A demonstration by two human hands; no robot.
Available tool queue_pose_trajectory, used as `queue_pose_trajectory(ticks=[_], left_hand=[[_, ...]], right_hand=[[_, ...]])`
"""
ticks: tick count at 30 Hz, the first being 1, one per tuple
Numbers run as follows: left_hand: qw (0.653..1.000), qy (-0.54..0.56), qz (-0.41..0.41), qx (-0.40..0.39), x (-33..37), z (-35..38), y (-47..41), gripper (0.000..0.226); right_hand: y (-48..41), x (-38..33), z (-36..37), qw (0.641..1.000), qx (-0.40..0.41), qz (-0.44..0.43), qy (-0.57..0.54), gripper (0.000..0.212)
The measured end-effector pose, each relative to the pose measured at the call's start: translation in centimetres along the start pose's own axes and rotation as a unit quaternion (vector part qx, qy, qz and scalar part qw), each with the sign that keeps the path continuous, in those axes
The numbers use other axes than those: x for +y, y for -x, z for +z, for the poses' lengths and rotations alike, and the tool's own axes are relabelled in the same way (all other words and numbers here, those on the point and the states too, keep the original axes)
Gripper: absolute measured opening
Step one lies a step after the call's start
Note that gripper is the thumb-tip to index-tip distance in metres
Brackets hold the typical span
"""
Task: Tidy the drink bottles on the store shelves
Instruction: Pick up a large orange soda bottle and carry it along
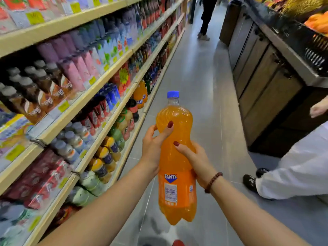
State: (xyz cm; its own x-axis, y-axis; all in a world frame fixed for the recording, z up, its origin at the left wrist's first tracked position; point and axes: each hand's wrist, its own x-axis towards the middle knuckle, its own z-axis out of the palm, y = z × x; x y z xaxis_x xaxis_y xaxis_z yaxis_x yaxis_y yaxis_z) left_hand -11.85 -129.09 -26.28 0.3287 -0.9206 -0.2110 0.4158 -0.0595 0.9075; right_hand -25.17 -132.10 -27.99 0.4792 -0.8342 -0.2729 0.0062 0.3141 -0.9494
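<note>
At the centre of the frame, the left hand (154, 146) and right hand (193, 161) both wrap the orange soda bottle (176, 157), held upright over the aisle floor (204, 86). Two hands likely steady its weight before it joins the matching bottles (140, 94) on the lower shelf (136, 128), left of centre.

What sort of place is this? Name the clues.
Most likely a supermarket aisle. Long shelves hold rows of drink bottles with yellow price tags, produce crates line the opposite side, and two hands hold a large Fanta bottle.
</note>
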Motion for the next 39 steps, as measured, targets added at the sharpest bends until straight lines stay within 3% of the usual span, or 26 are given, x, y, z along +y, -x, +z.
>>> queue_pose_trajectory(ticks=[2,6,17,22,31,39], left_hand=[[1.0,0.004,-0.002,0.0,0.2,1.1,-3.5,0.067],[1.0,0.006,0.002,0.005,0.7,2.5,-10.7,0.069],[1.0,-0.003,-0.004,0.004,3.8,3.9,-32.6,0.064],[1.0,-0.001,0.001,0.018,5.6,5.6,-40.9,0.064],[0.992,0.014,0.036,0.118,7.1,10.0,-55.4,0.061],[0.971,0.062,0.058,0.221,8.6,12.6,-65.1,0.065]], right_hand=[[-3.3,-1.2,-1.5,1.0,-0.008,0.003,-0.001,0.068],[-10.0,-2.9,-3.8,0.999,-0.03,0.007,-0.011,0.05],[-31.2,-8.6,-6.9,1.0,-0.019,0.015,0.016,0.068],[-39.3,-11.6,-9.1,0.999,-0.043,0.017,0.005,0.052],[-55.7,-16.8,-14.5,0.992,-0.115,0.036,0.028,0.07],[-68.0,-20.8,-17.3,0.972,-0.212,0.08,0.067,0.054]])
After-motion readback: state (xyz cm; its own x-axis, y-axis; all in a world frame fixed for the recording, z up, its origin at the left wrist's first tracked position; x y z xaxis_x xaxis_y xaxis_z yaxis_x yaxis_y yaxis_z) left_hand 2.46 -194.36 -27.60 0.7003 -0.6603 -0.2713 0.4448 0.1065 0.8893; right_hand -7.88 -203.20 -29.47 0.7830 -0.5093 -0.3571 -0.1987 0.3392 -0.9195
